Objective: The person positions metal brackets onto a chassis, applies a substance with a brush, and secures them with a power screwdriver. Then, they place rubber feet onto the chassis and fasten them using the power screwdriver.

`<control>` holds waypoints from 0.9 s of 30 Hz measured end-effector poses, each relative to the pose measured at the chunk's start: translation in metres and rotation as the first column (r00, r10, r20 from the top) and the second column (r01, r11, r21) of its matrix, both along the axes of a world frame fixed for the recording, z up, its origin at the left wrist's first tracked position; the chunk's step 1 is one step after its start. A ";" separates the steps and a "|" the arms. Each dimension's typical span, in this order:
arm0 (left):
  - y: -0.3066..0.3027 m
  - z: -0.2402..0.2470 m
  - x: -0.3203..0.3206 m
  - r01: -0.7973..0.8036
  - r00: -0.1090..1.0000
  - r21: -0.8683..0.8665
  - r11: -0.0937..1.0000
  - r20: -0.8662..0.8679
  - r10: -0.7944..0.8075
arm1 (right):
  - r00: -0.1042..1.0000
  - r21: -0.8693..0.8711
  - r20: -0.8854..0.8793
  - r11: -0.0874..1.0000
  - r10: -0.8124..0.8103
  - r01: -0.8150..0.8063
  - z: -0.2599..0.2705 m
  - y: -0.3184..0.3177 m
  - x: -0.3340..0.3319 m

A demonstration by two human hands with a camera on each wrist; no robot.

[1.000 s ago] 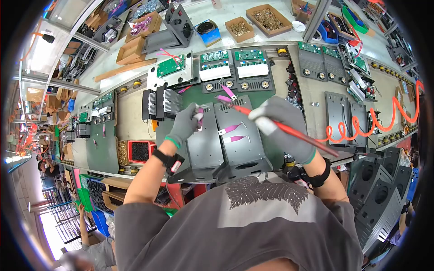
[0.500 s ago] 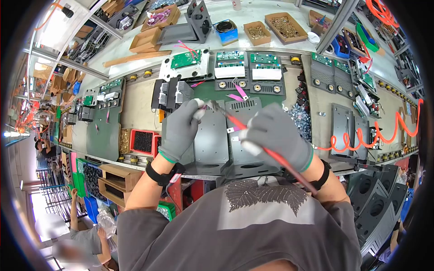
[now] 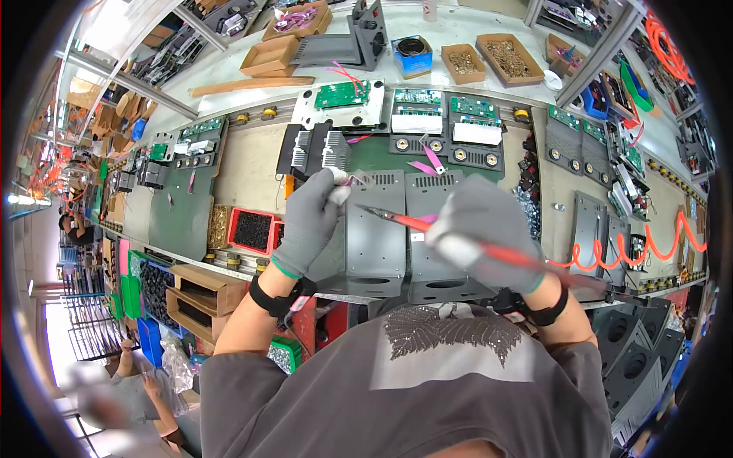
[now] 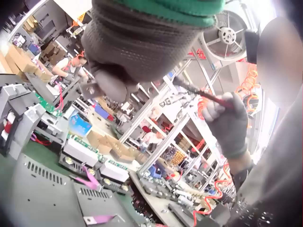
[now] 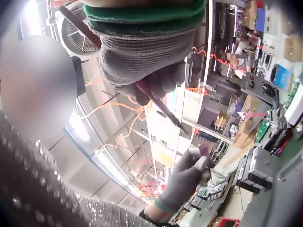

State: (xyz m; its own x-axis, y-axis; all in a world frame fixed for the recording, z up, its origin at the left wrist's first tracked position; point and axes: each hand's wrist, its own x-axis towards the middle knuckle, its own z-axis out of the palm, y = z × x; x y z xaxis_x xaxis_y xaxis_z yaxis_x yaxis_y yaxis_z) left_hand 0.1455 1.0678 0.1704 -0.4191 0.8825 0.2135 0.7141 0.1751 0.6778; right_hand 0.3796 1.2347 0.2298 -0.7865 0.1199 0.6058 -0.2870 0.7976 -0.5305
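Observation:
My gloved left hand (image 3: pixel 309 221) pinches a small purple-sleeved part (image 5: pixel 203 150) between thumb and fingertips. A flat metal tab with a hole (image 4: pixel 88 91) sticks out from these fingers in the left wrist view. In my gloved right hand (image 3: pixel 489 229) is a long red-handled tool (image 3: pixel 401 220), its dark, brush-like tip pointing towards the left hand, a short gap away. Below both hands lie two grey metal panels, the left panel (image 3: pixel 374 237) and the right panel (image 3: pixel 435 263). Two purple-sleeved parts (image 3: pixel 434 156) lie just beyond the panels; my right hand covers much of the right panel.
Black heat sinks (image 3: pixel 336 149) stand left of the panels, beside a red bin of black pieces (image 3: pixel 253 230). Assemblies with green circuit boards (image 3: pixel 477 107) line the back. Cardboard boxes of small metal parts (image 3: pixel 510 61) stand further off. A coiled orange hose (image 3: pixel 634 256) hangs at right.
The tool's tip moved from beside the purple parts to the part in my left hand, then drew slightly back. The head view turned, so the bench shifts rightward in it.

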 end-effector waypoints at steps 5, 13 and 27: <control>-0.048 -0.030 -0.071 -0.389 0.888 -0.068 0.919 0.235 0.394 | 0.973 -0.306 0.019 0.925 -0.232 0.226 0.021 0.001 -0.004; -0.125 -0.189 -0.147 -0.627 0.657 -0.566 0.536 -0.015 0.753 | 0.863 -0.592 0.427 0.637 -0.270 0.493 0.004 0.006 -0.042; -0.058 -0.236 -0.282 -0.774 0.625 -0.029 0.633 0.128 0.770 | 0.699 0.336 0.314 0.764 -0.642 0.551 -0.014 0.161 -0.156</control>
State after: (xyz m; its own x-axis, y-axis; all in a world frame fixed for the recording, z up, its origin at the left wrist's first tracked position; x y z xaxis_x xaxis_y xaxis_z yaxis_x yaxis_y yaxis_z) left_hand -0.1369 1.0097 -0.0656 -0.9668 0.2187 0.1323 0.2408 0.6060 0.7582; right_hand 0.2233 1.3961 0.2154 -0.7598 0.5594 0.3313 0.4806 0.8265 -0.2932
